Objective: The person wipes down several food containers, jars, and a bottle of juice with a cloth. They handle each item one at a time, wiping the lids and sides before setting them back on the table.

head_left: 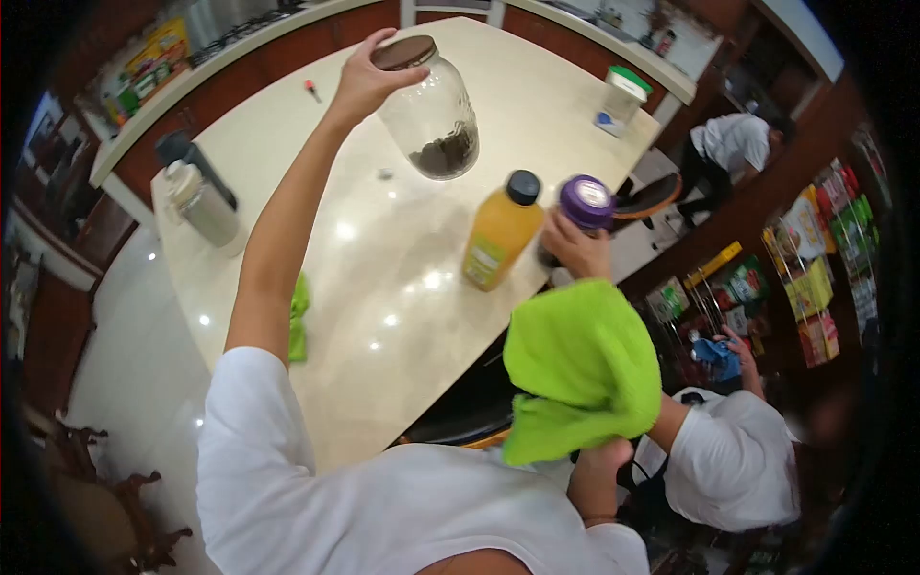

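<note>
My left hand (pixel 374 79) grips the brown lid (pixel 406 53) of a large clear glass jar (pixel 431 115), which stands tilted in view with dark contents at its bottom. My right hand (pixel 580 247) is wrapped round a dark jar with a purple lid (pixel 586 199) at the table's right edge. A bright green cloth (pixel 585 369) covers much of my right forearm. Just left of the purple-lidded jar stands a bottle of orange liquid (pixel 498 235) with a black cap. Another green cloth (pixel 299 326) lies partly behind my left arm.
On the pale table (pixel 383 259) are a white bottle (pixel 203 209), a dark bottle (pixel 196 158), a green-lidded container (pixel 623 96) and a small red object (pixel 311 90). A person (pixel 733 460) holds a blue cloth at right; another (pixel 733 144) bends farther back. Shelves hold packets.
</note>
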Demonstrator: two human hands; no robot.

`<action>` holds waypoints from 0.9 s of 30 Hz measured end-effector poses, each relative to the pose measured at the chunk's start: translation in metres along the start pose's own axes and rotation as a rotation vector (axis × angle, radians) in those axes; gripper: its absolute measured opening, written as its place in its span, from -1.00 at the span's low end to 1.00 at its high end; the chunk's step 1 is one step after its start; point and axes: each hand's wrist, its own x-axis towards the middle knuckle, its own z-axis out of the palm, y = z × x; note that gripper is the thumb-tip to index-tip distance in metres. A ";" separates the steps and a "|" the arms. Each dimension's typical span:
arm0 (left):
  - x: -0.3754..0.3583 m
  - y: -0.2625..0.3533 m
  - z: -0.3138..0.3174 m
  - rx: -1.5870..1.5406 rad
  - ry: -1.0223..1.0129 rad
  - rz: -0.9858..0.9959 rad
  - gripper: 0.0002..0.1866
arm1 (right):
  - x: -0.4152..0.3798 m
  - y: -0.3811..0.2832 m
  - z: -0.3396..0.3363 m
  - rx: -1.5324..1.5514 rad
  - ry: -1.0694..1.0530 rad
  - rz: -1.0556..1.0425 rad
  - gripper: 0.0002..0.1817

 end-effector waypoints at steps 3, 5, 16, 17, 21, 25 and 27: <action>-0.027 0.040 -0.074 -0.030 0.130 0.023 -0.15 | 0.086 0.000 0.069 0.025 -0.319 -0.087 0.20; -0.055 0.070 -0.112 -0.059 0.198 0.053 -0.33 | 0.115 -0.006 0.105 -0.370 -0.338 -0.137 0.13; -0.182 0.172 -0.161 -0.418 0.328 0.126 -0.35 | 0.207 -0.025 0.229 0.215 -0.630 0.356 -0.37; -0.188 0.175 -0.161 -0.413 0.335 0.121 -0.35 | 0.197 -0.012 0.229 0.327 -0.617 0.342 -0.36; -0.199 0.181 -0.157 -0.174 0.269 0.017 -0.38 | 0.128 0.015 0.241 -0.099 -0.114 -0.300 -0.28; -0.205 0.172 -0.145 -0.016 0.204 -0.008 -0.39 | 0.135 -0.026 0.249 -0.652 -0.068 -0.725 -0.31; -0.207 0.162 -0.148 -0.347 0.219 -0.078 -0.37 | 0.159 -0.032 0.245 -0.593 -0.202 -0.680 -0.35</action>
